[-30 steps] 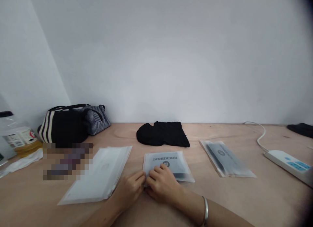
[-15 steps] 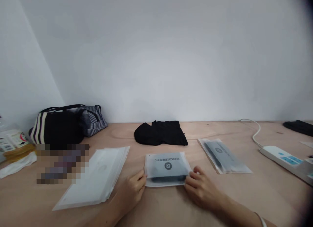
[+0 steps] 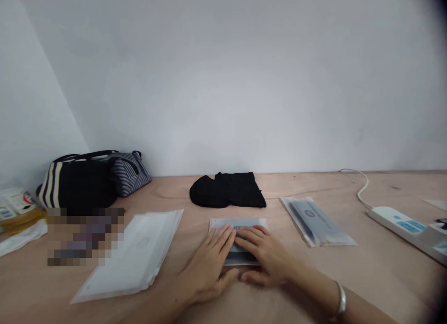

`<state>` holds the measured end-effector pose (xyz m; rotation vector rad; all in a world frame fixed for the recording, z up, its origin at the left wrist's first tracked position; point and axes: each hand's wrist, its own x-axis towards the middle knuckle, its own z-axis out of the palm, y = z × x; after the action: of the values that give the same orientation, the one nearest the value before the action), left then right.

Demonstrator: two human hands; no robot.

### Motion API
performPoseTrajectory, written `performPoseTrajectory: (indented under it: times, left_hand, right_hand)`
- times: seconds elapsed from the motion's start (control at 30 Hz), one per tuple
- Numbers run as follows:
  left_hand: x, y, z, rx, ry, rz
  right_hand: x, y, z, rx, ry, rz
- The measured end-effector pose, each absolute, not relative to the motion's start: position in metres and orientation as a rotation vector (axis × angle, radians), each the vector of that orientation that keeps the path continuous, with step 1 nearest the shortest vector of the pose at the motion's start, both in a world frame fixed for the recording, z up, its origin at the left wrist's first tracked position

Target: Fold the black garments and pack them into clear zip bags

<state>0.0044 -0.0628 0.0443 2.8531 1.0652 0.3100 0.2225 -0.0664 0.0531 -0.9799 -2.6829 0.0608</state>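
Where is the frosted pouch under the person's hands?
In the head view, the frosted pouch lies centrally on the plywood table under the left hand and right hand, between a white pouch stack and another frosted pouch.

Frosted plastic packet point(image 3: 242, 258) lying flat on the plywood worktop point(image 3: 349, 277), about centre, toward the near side, long edge running side to side. Dark contents show through along the lower edge; printed lettering mostly hidden. Left hand point(image 3: 206, 268) and right hand point(image 3: 265, 254) rest flat on top, covering most of it.
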Motion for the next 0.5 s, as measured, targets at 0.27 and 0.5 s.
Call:
performPoseTrajectory:
  times: [0.27,0.5]
  left_hand:
    - [0.0,-0.046,0.015,2.72,1.134,0.375]
    - [-0.004,-0.039,0.001,2.419,1.467,0.576]
  right_hand:
    - [0.211,-0.059,0.03,-1.131,-2.738,0.029]
    - [0.206,-0.057,0.011,-1.353,-2.57,-0.262]
